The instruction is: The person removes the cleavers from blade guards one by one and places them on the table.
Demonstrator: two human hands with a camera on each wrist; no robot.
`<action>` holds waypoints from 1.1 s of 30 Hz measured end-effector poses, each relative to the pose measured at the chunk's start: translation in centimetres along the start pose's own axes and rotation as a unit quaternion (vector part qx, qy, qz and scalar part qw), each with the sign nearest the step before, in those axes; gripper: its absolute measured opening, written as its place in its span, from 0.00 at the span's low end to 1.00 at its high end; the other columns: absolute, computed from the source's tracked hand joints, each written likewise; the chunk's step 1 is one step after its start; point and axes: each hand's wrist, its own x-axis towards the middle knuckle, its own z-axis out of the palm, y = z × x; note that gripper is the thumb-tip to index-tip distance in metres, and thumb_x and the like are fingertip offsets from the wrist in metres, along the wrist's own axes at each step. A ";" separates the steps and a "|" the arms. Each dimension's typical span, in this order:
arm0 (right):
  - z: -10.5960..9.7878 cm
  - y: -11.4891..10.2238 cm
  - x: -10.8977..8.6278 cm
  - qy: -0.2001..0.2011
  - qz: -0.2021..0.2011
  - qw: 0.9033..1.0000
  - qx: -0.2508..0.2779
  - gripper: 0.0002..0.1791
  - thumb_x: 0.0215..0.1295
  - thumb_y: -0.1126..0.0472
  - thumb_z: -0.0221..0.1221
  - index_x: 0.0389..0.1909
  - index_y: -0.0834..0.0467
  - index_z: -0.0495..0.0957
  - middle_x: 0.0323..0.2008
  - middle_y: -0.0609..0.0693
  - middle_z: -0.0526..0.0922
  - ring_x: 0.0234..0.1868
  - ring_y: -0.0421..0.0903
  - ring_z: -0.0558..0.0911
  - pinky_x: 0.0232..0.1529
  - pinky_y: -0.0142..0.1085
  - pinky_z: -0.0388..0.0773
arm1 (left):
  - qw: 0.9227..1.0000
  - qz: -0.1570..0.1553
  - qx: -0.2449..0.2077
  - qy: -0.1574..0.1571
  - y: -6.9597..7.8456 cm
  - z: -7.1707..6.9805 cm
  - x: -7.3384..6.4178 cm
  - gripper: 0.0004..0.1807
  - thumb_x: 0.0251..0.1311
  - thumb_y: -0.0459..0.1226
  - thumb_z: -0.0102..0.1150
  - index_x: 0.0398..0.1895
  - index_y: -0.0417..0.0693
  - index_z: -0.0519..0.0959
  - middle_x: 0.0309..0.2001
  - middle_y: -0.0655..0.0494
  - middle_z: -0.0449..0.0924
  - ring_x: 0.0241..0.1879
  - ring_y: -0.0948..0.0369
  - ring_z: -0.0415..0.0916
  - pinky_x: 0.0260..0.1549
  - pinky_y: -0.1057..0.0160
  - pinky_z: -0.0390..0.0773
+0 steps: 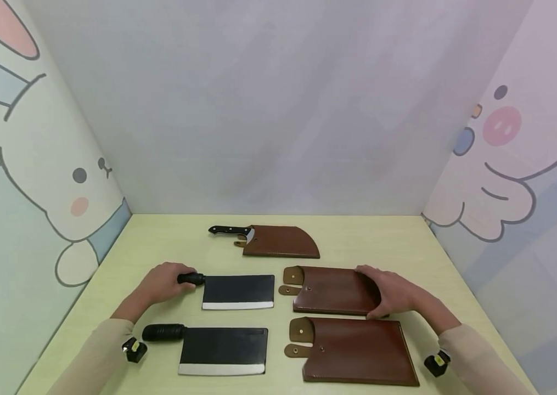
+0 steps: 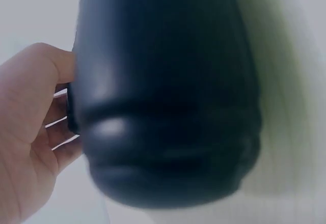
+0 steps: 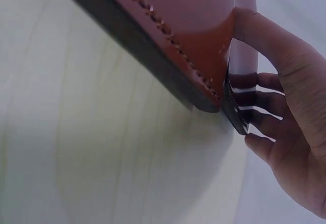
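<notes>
My left hand (image 1: 163, 281) grips the black handle of the middle-row cleaver (image 1: 238, 288), whose dark blade with a bright edge points right. Across from it, my right hand (image 1: 393, 291) spans the right end of a brown leather sheath (image 1: 335, 291), thumb at the near edge and fingers at the far edge. That sheath's snap straps face the cleaver. In the left wrist view another cleaver's handle (image 2: 168, 96) looms large and hides part of the left hand (image 2: 30, 127). The right wrist view has the right hand (image 3: 293, 102) holding the sheath behind a stitched leather corner (image 3: 188, 35).
Nearest me lie a larger cleaver (image 1: 224, 348) on the left and a larger brown sheath (image 1: 359, 351) on the right. Farther back, a black-handled knife (image 1: 231, 230) sits in a curved brown sheath (image 1: 283, 241). Printed cartoon walls flank the pale table (image 1: 382, 236).
</notes>
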 end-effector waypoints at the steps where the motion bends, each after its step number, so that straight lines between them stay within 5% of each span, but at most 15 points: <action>1: -0.1 0.0 0.0 -0.002 0.000 1.000 -0.002 0.67 0.41 0.27 0.75 0.77 0.57 0.59 0.71 0.57 0.69 0.64 0.56 0.76 0.59 0.55 0.77 | 1.000 0.001 -0.002 -0.003 -0.1 0.0 0.0 0.21 0.59 0.44 0.73 0.52 0.42 0.86 0.46 0.49 0.87 0.45 0.49 0.84 0.45 0.44 0.81; 6: -1.5 -0.6 0.2 -0.002 -0.006 1.000 -0.003 0.63 0.47 0.32 0.76 0.78 0.59 0.61 0.77 0.61 0.61 0.72 0.63 0.69 0.64 0.59 0.73 | 0.999 0.002 -0.033 -0.027 -0.4 -0.5 0.5 0.21 0.62 0.45 0.71 0.53 0.41 0.86 0.47 0.48 0.87 0.48 0.47 0.83 0.47 0.43 0.81; 9: -2.7 -1.0 0.9 0.020 -0.016 1.000 -0.012 0.54 0.56 0.38 0.73 0.76 0.60 0.64 0.76 0.62 0.62 0.69 0.63 0.72 0.62 0.59 0.75 | 0.998 -0.012 -0.056 -0.035 -0.4 -1.0 1.2 0.22 0.66 0.48 0.68 0.54 0.41 0.85 0.50 0.47 0.86 0.51 0.46 0.82 0.50 0.42 0.80; 16: -4.5 -2.7 4.1 0.069 -0.030 0.997 -0.019 0.44 0.66 0.40 0.67 0.75 0.60 0.66 0.74 0.62 0.67 0.71 0.63 0.71 0.64 0.59 0.73 | 0.996 -0.029 -0.073 0.028 0.5 -1.7 3.9 0.30 0.68 0.57 0.61 0.59 0.42 0.82 0.56 0.43 0.83 0.54 0.43 0.81 0.51 0.39 0.79; 24: -4.2 -4.3 8.6 0.096 -0.026 0.995 -0.005 0.45 0.65 0.38 0.67 0.74 0.59 0.67 0.70 0.60 0.73 0.66 0.61 0.77 0.62 0.59 0.75 | 0.993 -0.045 -0.094 0.055 1.1 -1.6 7.8 0.38 0.68 0.55 0.62 0.69 0.35 0.72 0.68 0.33 0.71 0.66 0.36 0.70 0.62 0.34 0.70; 33: -2.6 -5.5 13.5 0.098 0.000 0.995 0.029 0.49 0.62 0.33 0.66 0.75 0.59 0.66 0.69 0.60 0.74 0.66 0.61 0.76 0.63 0.59 0.74 | 0.985 -0.069 -0.146 0.053 -0.7 0.5 10.6 0.42 0.69 0.53 0.63 0.75 0.35 0.64 0.74 0.32 0.61 0.73 0.36 0.58 0.69 0.34 0.61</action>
